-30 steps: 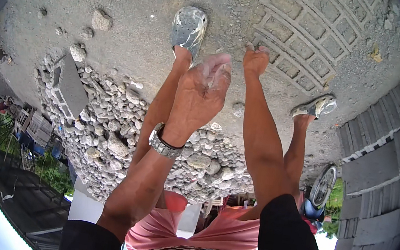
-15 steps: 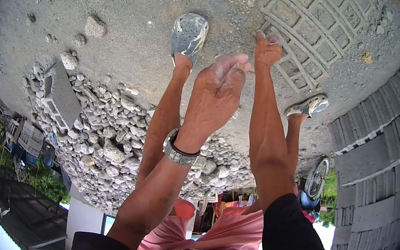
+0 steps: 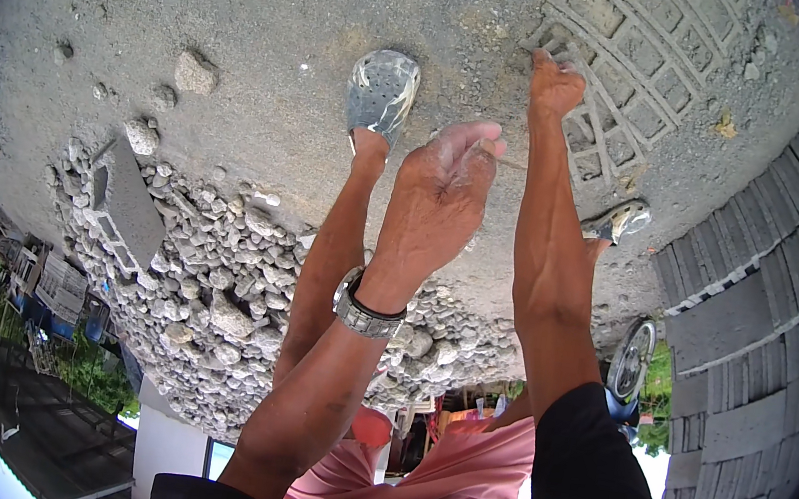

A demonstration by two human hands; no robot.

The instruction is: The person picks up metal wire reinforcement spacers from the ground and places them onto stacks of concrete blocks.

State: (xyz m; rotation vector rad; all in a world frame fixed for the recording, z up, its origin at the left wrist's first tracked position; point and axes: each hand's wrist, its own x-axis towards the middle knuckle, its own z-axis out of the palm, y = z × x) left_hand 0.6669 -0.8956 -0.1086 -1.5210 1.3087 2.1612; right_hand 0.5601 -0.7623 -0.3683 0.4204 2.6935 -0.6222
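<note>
My right hand [image 3: 556,84] reaches far forward, its fingers curled over the left end of the nearest row of grey hollow blocks [image 3: 621,149]. These blocks lie on the gritty ground with their square cells facing up. Closer to me and to the left is my left hand [image 3: 448,170], held closed with its fingers bent away from view; what it grips, if anything, is hidden. Pale dust coats the fingers of both hands. A metal watch [image 3: 368,318] circles my left wrist.
Pale stones [image 3: 214,276] are heaped at the left, with a loose hollow block [image 3: 131,204] on them. Stacked grey blocks [image 3: 745,305] line the right side. My clog-style shoes [image 3: 382,96] stand on the ground. A wheel [image 3: 631,359] shows at the lower right.
My right hand has gone farther forward and slightly right, along with the block end under its fingers. The left hand stays closed and has shifted little.
</note>
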